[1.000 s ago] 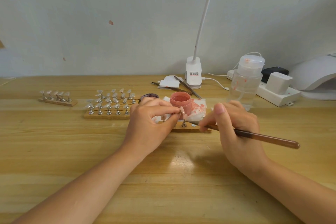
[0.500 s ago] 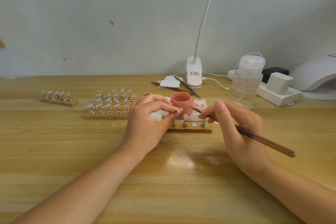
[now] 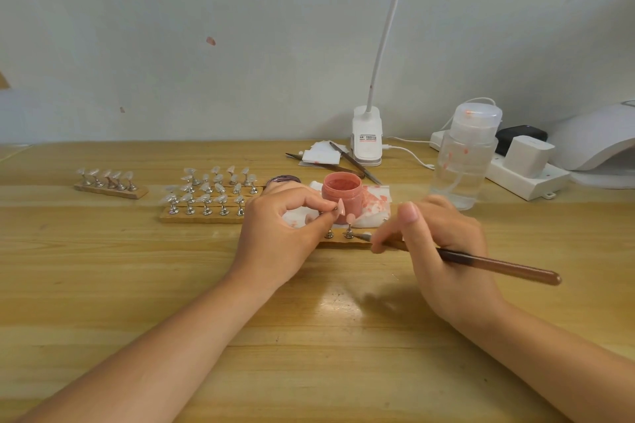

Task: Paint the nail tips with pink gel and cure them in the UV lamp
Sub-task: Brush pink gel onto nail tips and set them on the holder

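Our left hand (image 3: 278, 233) pinches a pink nail tip (image 3: 342, 207) on its stand, just in front of the open gel jar (image 3: 343, 197); our right hand (image 3: 443, 244) grips the brush (image 3: 481, 263), bristles low by the wooden strip (image 3: 343, 244). We risk smearing wet gel with our fingertips, or knocking the jar.

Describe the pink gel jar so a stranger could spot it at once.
Start at the white desk lamp base by the wall, then come toward the hands. Just beyond the left hand stands the pink gel jar, on a stained white tissue. It is the only open, pink-filled pot on the table.
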{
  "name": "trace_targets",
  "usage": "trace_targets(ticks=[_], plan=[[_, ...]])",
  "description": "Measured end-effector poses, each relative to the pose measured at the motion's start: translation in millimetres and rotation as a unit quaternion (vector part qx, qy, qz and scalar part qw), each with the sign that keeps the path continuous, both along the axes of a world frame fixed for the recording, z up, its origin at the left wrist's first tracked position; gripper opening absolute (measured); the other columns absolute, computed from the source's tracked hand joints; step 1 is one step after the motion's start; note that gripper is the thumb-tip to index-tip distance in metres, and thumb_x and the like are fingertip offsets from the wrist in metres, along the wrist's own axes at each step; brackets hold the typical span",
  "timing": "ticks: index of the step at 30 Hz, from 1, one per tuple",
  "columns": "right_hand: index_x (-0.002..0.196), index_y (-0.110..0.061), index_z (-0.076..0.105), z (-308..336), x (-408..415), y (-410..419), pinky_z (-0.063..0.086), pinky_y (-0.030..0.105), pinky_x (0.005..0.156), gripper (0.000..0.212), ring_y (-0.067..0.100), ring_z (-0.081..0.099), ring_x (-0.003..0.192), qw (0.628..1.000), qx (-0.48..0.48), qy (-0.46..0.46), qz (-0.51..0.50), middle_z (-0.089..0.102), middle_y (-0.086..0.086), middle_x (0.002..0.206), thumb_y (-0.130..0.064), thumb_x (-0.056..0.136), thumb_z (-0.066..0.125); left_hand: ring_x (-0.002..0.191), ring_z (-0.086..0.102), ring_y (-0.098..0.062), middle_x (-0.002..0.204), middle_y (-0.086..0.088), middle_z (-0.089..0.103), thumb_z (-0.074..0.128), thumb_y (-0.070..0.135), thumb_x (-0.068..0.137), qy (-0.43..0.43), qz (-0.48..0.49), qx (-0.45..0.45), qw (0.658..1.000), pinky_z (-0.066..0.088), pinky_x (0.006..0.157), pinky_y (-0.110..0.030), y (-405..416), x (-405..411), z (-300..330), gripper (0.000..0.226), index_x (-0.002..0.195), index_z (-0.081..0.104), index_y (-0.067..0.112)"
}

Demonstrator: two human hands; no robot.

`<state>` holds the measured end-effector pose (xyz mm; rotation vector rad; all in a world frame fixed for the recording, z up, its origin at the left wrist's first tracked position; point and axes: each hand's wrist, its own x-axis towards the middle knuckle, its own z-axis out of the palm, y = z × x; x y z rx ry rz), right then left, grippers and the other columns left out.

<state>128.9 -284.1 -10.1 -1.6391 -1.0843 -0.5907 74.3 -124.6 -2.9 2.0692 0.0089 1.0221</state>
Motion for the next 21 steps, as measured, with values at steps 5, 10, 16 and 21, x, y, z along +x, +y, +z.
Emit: trace_targets(ticks=[5, 10, 16, 21], plan=[[0.071, -0.016, 0.069, 0.6, -0.2, 2.6, 0.039, 0.025, 0.071, 0.053, -0.007, 0.053, 0.07, 1.0, -0.004, -0.012, -0.026, 0.056, -0.025, 0.07, -0.044, 0.095, 0.032, 0.083, 0.058, -0.006, 0.072, 0.015, 0.061, 0.076, 0.0, 0.067, 0.001, 0.005, 0.006, 1.0, 0.031, 0.078, 0.001, 1.0, 0.3, -0.9, 0.025, 0.066, 0.066, 0.023], [0.068, -0.013, 0.069, 1.3, -0.6, 2.4, 0.038, 0.024, 0.069, 0.056, -0.003, 0.053, 0.067, 1.0, 0.004, -0.018, -0.019, 0.057, -0.021, 0.067, -0.044, 0.096, 0.03, 0.084, 0.058, -0.012, 0.072, 0.014, 0.062, 0.076, -0.001, 0.067, 0.006, 0.006, 0.009, 1.0, 0.03, 0.078, 0.002, 1.5, 0.7, -1.1, 0.024, 0.066, 0.067, 0.021], [0.064, -0.012, 0.068, 1.1, -0.6, 1.8, 0.039, 0.025, 0.068, 0.059, 0.001, 0.054, 0.065, 1.0, 0.007, -0.012, -0.009, 0.061, -0.013, 0.063, -0.043, 0.096, 0.03, 0.083, 0.057, -0.011, 0.072, 0.013, 0.062, 0.075, -0.002, 0.067, 0.01, 0.001, 0.007, 1.0, 0.03, 0.077, 0.002, 0.6, -0.1, 0.3, 0.022, 0.067, 0.068, 0.019], [0.064, -0.013, 0.068, 0.4, -0.3, 2.3, 0.038, 0.024, 0.069, 0.059, 0.0, 0.055, 0.064, 1.0, -0.005, -0.004, -0.013, 0.06, -0.018, 0.063, -0.045, 0.095, 0.03, 0.085, 0.058, -0.012, 0.072, 0.013, 0.062, 0.075, -0.003, 0.067, 0.011, 0.004, 0.007, 1.0, 0.029, 0.078, 0.002, 1.3, 0.8, -1.2, 0.022, 0.066, 0.068, 0.017]])
